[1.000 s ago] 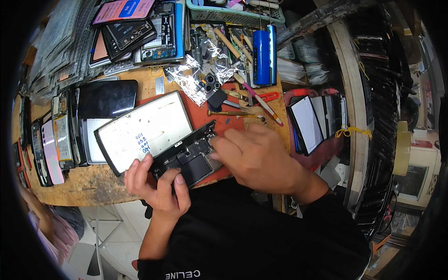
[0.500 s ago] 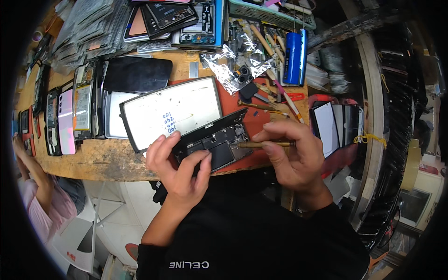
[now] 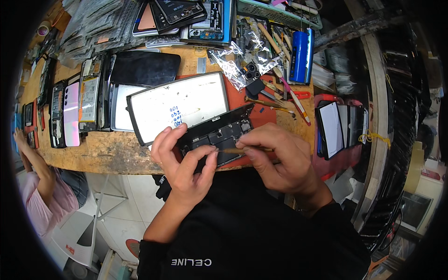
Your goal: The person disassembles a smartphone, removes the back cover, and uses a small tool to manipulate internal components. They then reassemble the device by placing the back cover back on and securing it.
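I see my left hand (image 3: 184, 163) just below the middle of the frame, fingers curled around the near end of an opened phone (image 3: 217, 135), thumb and forefinger clamped on its lower edge. The phone lies back-up with its dark inner parts showing, slanting from the centre up toward the right, partly on a red mat (image 3: 242, 95) and partly over the front edge of the wooden bench (image 3: 100, 151). My right hand (image 3: 280, 156), just right of centre, is pinched shut on a thin brass-coloured tool (image 3: 240, 150) held nearly level, its tip pointing left and resting on the phone's inner parts close to my left thumb. Touching the phone's upper left side is a large white panel in a dark frame (image 3: 179, 107), tilted, with some blue handwriting near its lower middle. To the left of that, a row of phones and screens (image 3: 70, 112) lies side by side along the bench. In the upper right stands a blue cylinder (image 3: 301, 56) among loose hand tools, and clear plastic bags (image 3: 235, 63) lie just left of it. At the right of the frame a stack of dark screens (image 3: 338, 128) leans upright. In the lower left, another person's pink sleeve (image 3: 44, 200) shows, well apart from my hands.
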{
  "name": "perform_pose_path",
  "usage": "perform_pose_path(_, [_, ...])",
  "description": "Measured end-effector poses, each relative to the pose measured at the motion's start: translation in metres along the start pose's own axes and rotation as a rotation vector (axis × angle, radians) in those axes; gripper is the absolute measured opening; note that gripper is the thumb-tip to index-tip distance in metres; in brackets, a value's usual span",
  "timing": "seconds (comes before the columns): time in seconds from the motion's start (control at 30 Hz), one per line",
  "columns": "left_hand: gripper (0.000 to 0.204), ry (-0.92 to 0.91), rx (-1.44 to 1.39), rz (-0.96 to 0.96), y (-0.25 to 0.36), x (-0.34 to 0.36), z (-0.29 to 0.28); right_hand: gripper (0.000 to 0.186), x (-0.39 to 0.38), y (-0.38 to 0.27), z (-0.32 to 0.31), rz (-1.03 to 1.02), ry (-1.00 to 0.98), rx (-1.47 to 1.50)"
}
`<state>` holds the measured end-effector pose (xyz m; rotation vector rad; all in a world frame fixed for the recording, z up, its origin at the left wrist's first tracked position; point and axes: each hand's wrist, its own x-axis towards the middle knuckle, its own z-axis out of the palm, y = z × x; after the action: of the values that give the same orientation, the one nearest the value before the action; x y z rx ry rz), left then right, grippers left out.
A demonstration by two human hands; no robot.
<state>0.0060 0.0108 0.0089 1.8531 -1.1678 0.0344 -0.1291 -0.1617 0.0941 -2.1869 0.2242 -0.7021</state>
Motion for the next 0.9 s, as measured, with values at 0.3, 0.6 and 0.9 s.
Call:
perform_pose_path(0.3, [0.017, -0.008, -0.014, -0.005, -0.0008, 0.0004, -0.0015, 0.024, 0.0004, -0.001, 0.0005, -0.009, -0.026, -0.037])
perform_pose_path(0.6, [0.017, -0.008, -0.019, -0.007, -0.0016, 0.0009, -0.0018, 0.024, 0.0031, -0.0032, 0.0019, -0.012, -0.023, -0.063])
perform_pose_path(0.9, [0.017, -0.004, -0.023, 0.0, -0.0014, 0.0027, -0.0023, 0.024, 0.0046, -0.0041, 0.0021, 0.001, -0.025, -0.046])
